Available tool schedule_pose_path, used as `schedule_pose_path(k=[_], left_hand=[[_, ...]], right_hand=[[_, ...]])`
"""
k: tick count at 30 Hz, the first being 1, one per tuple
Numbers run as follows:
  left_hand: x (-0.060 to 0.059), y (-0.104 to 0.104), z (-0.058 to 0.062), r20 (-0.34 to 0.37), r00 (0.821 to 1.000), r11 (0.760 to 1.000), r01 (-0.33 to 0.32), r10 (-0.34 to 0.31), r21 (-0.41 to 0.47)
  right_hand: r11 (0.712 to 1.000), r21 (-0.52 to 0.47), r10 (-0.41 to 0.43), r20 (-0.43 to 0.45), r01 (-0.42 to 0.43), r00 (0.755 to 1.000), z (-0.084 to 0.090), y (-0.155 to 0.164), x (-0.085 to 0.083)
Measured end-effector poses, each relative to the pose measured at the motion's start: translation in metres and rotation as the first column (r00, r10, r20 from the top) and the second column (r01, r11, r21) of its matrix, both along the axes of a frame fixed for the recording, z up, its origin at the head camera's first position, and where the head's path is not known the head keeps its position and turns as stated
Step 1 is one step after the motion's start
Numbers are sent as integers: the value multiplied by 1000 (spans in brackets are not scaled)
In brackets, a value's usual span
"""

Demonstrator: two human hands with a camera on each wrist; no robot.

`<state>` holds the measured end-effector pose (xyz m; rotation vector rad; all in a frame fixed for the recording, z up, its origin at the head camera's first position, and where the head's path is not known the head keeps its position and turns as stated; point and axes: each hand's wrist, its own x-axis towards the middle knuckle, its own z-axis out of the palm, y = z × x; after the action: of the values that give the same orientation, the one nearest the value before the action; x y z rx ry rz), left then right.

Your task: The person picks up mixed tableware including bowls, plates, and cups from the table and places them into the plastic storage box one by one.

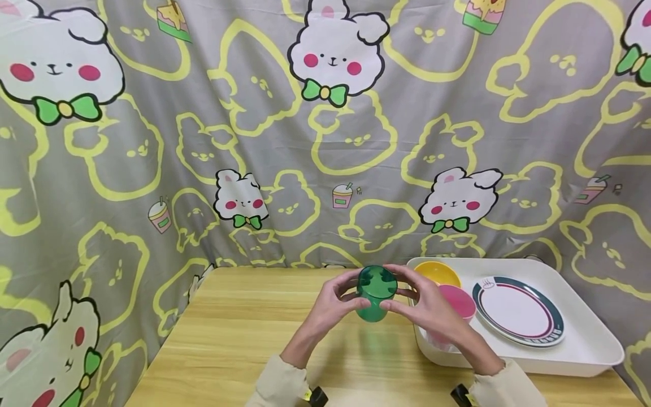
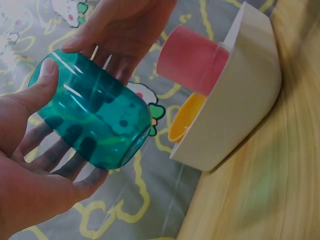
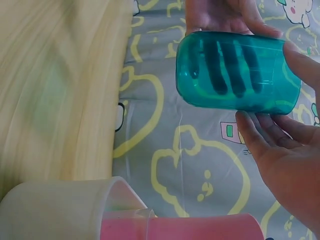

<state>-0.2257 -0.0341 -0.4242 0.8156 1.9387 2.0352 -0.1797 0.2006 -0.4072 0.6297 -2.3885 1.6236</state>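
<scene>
Bunny-print cloth hangs behind wooden desk [image 1: 244, 339]; green cup [image 1: 376, 293] held above desk, lying sideways, just left of white tray [image 1: 585, 350]; left hand [image 1: 333, 302] and right hand [image 1: 432, 308] both curl fingers round it; step looks like mid-carry; next move calls for uprighting it.

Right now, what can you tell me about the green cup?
The green cup is see-through plastic, shiny and smooth, with nothing visible inside. It is held in the air above the wooden table, tipped on its side. The left hand and the right hand both hold it, with fingers curled round its wall and showing dark through it. It touches nothing else. The white tray sits just beside it.
</scene>
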Motion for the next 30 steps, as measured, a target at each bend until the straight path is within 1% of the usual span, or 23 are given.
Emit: schedule_pose_path(k=[4, 8, 12, 14, 16, 19, 23, 26, 30], left_hand=[[1, 0, 0, -8, 1000, 1000, 2, -3, -16], [2, -1, 1, -27, 999, 999, 33, -33, -22], [-1, -5, 2, -93, 994, 997, 58, -62, -44], [-4, -8, 2, -133, 990, 997, 45, -52, -60], [-7, -14, 0, -169, 985, 997, 14, -28, -81], [-11, -25, -3, -195, 980, 994, -48, 27, -101], [-14, -42, -7, -234, 967, 981, -136, 101, -140], [-15, -55, -11, -277, 949, 962, -206, 152, -178], [-15, -71, -18, -341, 915, 925, -303, 215, -229]], right_hand=[[1000, 8, 6, -26, -6, 1000, -1, 0, -1], [999, 31, 10, -66, -8, 998, 1, 3, -1], [998, 60, -17, -63, 21, 998, 10, 11, 3], [997, 69, -39, -64, 44, 997, 15, 18, 5], [994, 84, -66, -69, 71, 995, 20, 26, 8], [986, 120, -106, -97, 118, 990, 26, 39, 13], [971, 156, -162, -122, 180, 979, 36, 55, 21], [964, 152, -199, -135, 219, 971, 42, 69, 28], [946, 165, -255, -156, 280, 954, 46, 87, 36]])
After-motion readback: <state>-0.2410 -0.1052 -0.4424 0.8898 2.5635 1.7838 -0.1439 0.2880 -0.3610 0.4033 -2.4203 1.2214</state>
